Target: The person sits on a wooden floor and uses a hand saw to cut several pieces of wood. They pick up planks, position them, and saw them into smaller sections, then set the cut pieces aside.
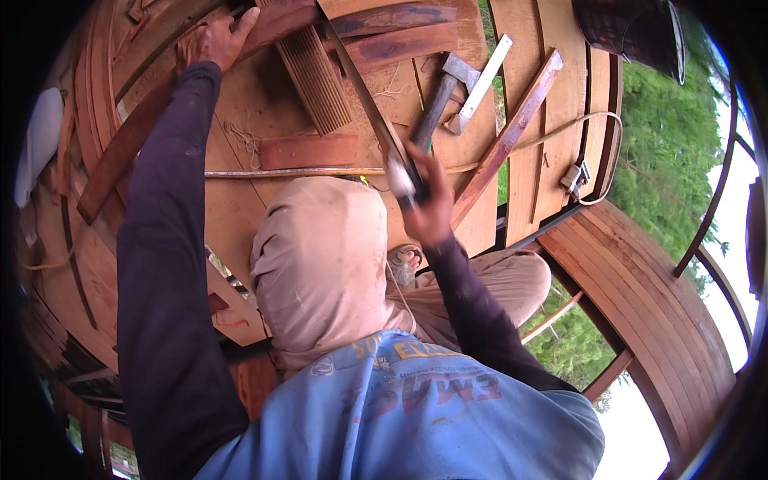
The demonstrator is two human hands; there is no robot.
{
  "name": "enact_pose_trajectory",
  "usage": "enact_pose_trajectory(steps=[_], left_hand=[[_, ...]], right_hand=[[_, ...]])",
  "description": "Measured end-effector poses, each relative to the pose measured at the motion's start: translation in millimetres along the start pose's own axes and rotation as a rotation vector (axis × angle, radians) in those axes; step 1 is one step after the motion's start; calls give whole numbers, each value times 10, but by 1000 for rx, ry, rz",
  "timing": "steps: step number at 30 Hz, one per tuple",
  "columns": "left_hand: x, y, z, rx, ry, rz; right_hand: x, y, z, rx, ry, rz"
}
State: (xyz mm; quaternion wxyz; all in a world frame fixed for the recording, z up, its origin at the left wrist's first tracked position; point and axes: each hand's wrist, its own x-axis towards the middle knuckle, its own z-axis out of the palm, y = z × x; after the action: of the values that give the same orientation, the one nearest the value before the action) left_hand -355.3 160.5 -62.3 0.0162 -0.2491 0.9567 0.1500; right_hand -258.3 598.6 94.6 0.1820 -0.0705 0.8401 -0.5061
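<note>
My left hand (pixel 214 42) presses on and grips a long reddish-brown board (pixel 276 22), its thumb stretched along the wood. This board runs from the top of the view down toward the left. In my right hand (pixel 432 200) is the handle of a handsaw (pixel 364 84), blurred by motion. The saw's long narrow blade slants up to the board's end, right of my left hand. Under the board lies a ribbed plank (pixel 316 84). A short reddish wood block (pixel 310 150) rests on the plank floor just ahead of my knee.
Right of the saw lie a hatchet (pixel 436 108), a metal square (pixel 490 76) and a long wood strip (pixel 512 132). A yellowish cable (pixel 320 171) crosses the floor to a socket (pixel 574 180). A dark bucket (pixel 632 32) stands top right. Gaps between floor planks show greenery below.
</note>
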Motion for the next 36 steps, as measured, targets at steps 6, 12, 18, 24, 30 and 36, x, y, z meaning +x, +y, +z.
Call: enact_pose_trajectory(steps=[6, 12, 18, 24, 30, 36], left_hand=[[-40, 114, -141, 39, -33, -8], [53, -47, -15, -104, -77, 52], [-59, 285, -321, 41, -69, 13], [-70, 274, -171, 10, 42, 20], [46, 33, 9, -5, -12, 16], [99, -233, 179, -67, 68, 34]], right_hand=[[434, -202, 124, -6, -57, 120], [1100, -148, 536, -38, 45, -194], [-478, -118, -204, 64, 29, 92], [1104, -285, 461, -54, 18, -69], [406, -85, 172, -4, -12, -9], [-89, 25, 2, 35, 20, -36]])
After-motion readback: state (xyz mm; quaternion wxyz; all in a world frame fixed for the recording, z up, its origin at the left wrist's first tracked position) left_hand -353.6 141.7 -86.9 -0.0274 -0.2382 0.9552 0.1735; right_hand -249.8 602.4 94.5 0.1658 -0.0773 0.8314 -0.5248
